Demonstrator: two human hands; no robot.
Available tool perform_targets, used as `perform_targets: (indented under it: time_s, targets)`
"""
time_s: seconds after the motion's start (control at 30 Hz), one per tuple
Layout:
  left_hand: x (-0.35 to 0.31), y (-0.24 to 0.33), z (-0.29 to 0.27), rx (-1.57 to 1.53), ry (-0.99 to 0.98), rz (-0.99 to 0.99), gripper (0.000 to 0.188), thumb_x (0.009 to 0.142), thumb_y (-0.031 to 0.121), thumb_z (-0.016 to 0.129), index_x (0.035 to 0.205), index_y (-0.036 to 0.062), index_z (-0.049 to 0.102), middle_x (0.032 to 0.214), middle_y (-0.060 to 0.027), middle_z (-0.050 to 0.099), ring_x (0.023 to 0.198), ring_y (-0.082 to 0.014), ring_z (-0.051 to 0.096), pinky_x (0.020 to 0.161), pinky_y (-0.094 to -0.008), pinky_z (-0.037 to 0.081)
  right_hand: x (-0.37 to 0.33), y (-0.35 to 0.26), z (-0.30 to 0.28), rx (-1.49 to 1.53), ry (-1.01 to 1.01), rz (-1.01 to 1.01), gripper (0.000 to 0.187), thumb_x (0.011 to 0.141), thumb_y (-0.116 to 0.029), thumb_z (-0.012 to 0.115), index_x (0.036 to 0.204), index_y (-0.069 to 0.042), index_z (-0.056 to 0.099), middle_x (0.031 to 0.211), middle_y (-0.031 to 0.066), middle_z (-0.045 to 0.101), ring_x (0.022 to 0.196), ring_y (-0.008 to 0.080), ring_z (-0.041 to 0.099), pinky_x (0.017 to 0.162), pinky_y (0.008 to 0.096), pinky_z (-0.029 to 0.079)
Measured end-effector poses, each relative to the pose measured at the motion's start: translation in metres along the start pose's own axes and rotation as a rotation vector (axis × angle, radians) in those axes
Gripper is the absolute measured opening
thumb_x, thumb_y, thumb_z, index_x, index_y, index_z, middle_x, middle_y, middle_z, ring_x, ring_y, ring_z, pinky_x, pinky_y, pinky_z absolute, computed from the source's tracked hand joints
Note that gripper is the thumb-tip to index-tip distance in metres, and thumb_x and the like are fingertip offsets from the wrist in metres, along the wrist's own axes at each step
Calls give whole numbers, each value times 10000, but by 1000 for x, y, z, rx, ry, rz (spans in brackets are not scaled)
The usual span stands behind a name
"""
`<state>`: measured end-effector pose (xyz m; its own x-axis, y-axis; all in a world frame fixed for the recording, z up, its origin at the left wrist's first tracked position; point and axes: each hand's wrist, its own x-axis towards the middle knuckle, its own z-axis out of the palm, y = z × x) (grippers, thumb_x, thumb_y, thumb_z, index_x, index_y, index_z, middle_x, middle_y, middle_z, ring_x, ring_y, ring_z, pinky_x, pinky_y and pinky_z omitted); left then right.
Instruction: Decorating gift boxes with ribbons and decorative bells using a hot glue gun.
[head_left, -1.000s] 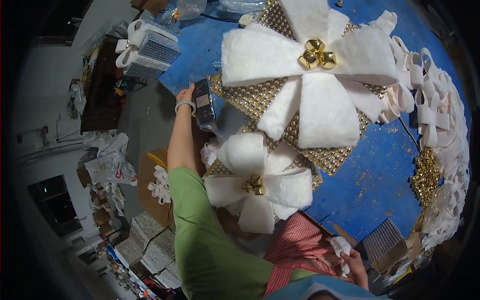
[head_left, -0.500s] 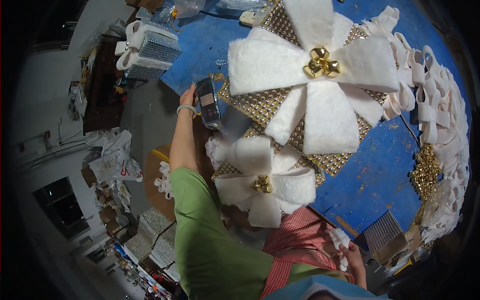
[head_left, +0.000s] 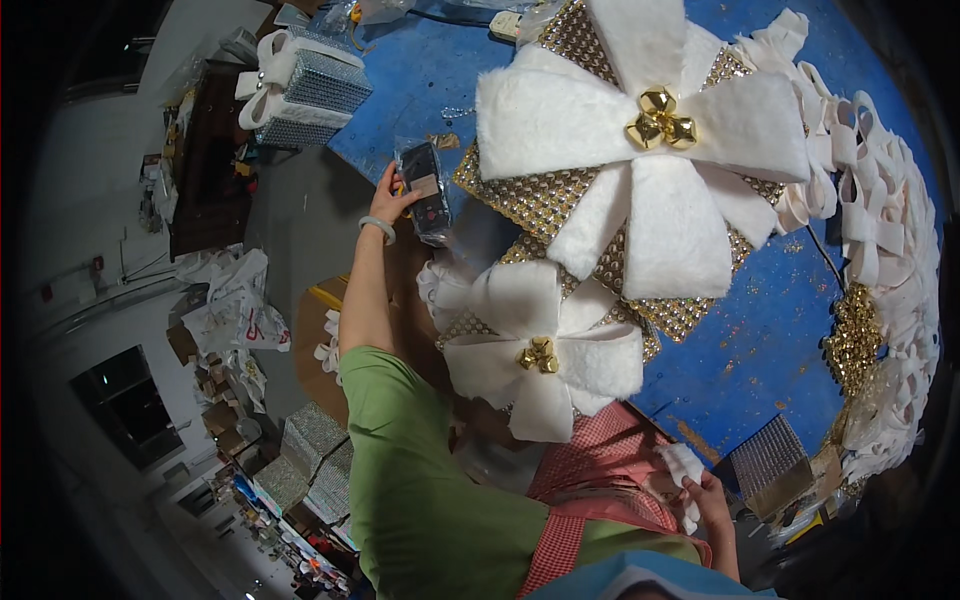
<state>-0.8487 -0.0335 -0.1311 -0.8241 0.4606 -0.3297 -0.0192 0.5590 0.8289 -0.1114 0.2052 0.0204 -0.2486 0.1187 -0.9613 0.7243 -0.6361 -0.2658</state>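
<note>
At the table's left edge, my left hand [head_left: 384, 202] is at a dark phone-like slab in a clear plastic sleeve [head_left: 427, 192]. Its fingers and thumb are spread, with the thumb reaching over the slab's near side. A bit of yellow shows between hand and slab; what it is I cannot make out. Low at the right, my right hand [head_left: 708, 502] pinches a small white plush strip [head_left: 682, 466] beside the red checked apron [head_left: 600, 470]. Before me stand gold-studded boxes with white plush bows, a large bow [head_left: 680, 220] and a smaller bow [head_left: 500, 355], both with gold bells.
White ribbon loops [head_left: 872, 235] are heaped along the right side of the blue table [head_left: 770, 350], near a pile of gold bells [head_left: 853, 335]. A silver-studded box [head_left: 325, 85] with a white bow sits at the far left corner. An open studded box [head_left: 768, 468] stands lower right.
The view has shifted slightly. My left hand has turned, and its thumb now extends over the sleeved slab. My right hand still holds the white plush strip.
</note>
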Motion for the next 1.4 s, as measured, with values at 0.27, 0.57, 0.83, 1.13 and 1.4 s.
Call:
perform_targets:
  time_s: [0.27, 0.57, 0.83, 1.13, 1.4]
  targets:
    - [22, 9, -2, -248, 334, -310, 250, 856, 305, 619, 994, 97, 610, 773, 29, 590, 641, -70, 525, 503, -206, 395, 0, 4, -3, -77, 75, 54, 112, 842, -95, 601, 923, -19, 610, 656, 5, 605, 553, 85, 558, 519, 232, 426]
    - [34, 19, 9, -247, 402, -411, 257, 768, 349, 709, 720, 133, 578, 557, 23, 515, 450, -92, 455, 393, -228, 319, -1, 8, -6, -69, 94, 52, 123, 836, -109, 617, 928, -27, 624, 665, -1, 610, 544, 76, 551, 504, 231, 420]
    - [32, 20, 5, -331, 356, -494, 275, 784, 383, 685, 723, 142, 568, 601, 23, 542, 488, -94, 479, 420, -232, 338, -1, 12, -5, -74, 102, 54, 103, 833, -111, 624, 897, -31, 630, 646, 0, 612, 527, 75, 545, 484, 230, 415]
    - [34, 10, 4, -404, 334, -464, 287, 821, 379, 647, 701, 130, 571, 600, 25, 540, 482, -82, 465, 415, -218, 330, 2, 15, -1, -67, 96, 21, 81, 830, -93, 619, 876, -26, 623, 635, 3, 608, 517, 81, 549, 474, 234, 418]
    - [31, 12, 6, -285, 344, -506, 255, 834, 346, 639, 706, 134, 579, 626, 33, 563, 503, -81, 496, 423, -216, 349, -2, 12, 4, -29, 12, 15, 84, 825, -103, 627, 870, -32, 618, 624, 14, 608, 496, 84, 541, 458, 235, 413]
